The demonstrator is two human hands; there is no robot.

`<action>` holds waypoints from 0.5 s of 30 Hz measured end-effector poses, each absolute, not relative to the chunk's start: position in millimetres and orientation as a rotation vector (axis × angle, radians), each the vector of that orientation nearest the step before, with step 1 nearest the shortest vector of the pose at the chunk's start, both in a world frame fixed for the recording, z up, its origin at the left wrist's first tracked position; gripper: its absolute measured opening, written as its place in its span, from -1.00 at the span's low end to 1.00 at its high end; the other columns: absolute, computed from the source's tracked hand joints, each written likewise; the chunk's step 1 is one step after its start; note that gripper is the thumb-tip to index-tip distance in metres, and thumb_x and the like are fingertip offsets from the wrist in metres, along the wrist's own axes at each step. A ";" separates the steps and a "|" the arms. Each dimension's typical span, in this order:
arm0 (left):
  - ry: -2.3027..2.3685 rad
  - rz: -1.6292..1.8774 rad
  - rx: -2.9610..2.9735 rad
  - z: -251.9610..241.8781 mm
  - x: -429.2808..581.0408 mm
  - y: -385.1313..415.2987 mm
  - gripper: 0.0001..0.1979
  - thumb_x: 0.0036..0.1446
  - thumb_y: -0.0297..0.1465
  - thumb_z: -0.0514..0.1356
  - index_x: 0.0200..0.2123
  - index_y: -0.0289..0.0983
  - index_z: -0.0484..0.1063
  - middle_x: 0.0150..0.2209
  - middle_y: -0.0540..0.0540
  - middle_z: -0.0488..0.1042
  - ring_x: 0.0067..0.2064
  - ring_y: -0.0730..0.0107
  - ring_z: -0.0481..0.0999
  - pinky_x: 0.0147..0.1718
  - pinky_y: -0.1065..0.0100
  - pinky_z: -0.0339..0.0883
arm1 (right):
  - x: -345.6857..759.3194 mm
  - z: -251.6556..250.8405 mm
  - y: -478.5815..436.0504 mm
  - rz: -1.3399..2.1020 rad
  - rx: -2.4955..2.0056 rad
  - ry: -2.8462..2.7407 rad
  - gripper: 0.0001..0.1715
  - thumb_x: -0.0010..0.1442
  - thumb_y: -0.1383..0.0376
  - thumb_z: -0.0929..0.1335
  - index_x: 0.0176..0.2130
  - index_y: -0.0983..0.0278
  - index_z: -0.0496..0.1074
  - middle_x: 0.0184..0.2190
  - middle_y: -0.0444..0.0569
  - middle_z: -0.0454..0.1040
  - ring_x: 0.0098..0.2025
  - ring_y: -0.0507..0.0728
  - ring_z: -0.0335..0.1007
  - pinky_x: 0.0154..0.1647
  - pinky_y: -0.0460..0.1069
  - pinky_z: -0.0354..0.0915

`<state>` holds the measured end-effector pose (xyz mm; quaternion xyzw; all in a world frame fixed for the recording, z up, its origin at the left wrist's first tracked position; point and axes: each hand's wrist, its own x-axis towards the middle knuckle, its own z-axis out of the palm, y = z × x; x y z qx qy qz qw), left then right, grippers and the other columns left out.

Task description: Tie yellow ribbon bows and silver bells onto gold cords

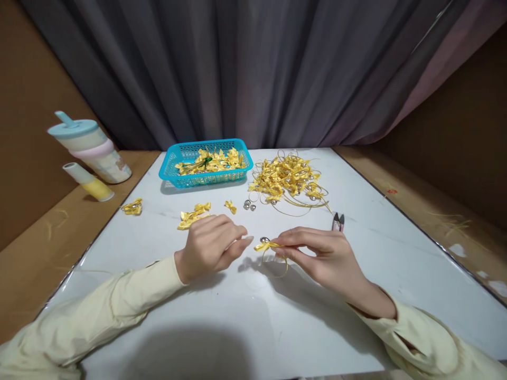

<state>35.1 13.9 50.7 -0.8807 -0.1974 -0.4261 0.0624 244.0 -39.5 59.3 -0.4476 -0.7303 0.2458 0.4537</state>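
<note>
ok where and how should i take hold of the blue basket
I'd grip the blue basket by its rim at both short ends, one hand from each side: it is wide and shallow, its rim juts out, and yellow bows lie inside, so a level lift seems safest. The yellow pile sits close by the right end, so approach carefully there.

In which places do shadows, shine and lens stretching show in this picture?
Head view: the table carries a broad dark shadow at its near side and a faint shine; a softer shadow lies below the right hand, which pinches a yellow bow; the cup leans, perhaps from lens stretching.
</note>
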 end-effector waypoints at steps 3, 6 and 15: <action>-0.673 -1.187 -2.790 40.0 40.3 12.2 -0.63 0.26 -0.27 -0.06 -0.51 -0.30 0.33 -0.65 -0.02 0.38 -0.59 0.47 0.33 -0.58 0.42 0.16 | 243.1 58.0 -37.6 0.897 -1.201 -1.710 -0.94 0.02 0.32 0.42 -0.44 0.27 0.53 -0.49 -0.05 0.56 -0.49 0.06 0.49 -0.49 -0.11 0.42; -0.705 -1.117 -2.923 28.3 44.6 7.1 -0.67 0.25 -0.31 -0.07 -0.48 -0.31 0.32 -0.64 -0.01 0.35 -0.60 0.47 0.29 -0.59 0.41 0.11 | 242.3 52.8 -35.4 1.193 -1.254 -1.549 -0.88 0.00 0.27 0.43 -0.43 0.30 0.52 -0.57 -0.06 0.54 -0.54 0.05 0.48 -0.52 -0.12 0.41; -1.126 -1.135 -3.333 18.2 47.8 -4.2 -0.71 0.26 -0.41 -0.10 -0.51 -0.28 0.22 -0.62 0.05 0.26 -0.58 0.53 0.26 -0.53 0.46 0.14 | 237.6 39.9 -33.7 1.405 -1.301 -1.352 -0.83 -0.07 0.27 0.45 -0.42 0.32 0.51 -0.58 -0.08 0.52 -0.54 0.03 0.45 -0.49 -0.11 0.37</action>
